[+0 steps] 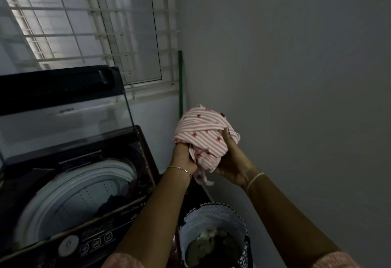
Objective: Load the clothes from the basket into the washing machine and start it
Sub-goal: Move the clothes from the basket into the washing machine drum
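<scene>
Loading part done: your left hand and right hand both grip a bunched striped garment above the basket, which holds more clothes, beside the open washing machine, dark clothes already inside, start pending.

A black top-loading washing machine is set at lower left, its glass lid raised behind the drum. A white round fabric basket is placed right of it, bottom centre. Above the basket, mid-frame, a pink striped cloth bundle is held
</scene>
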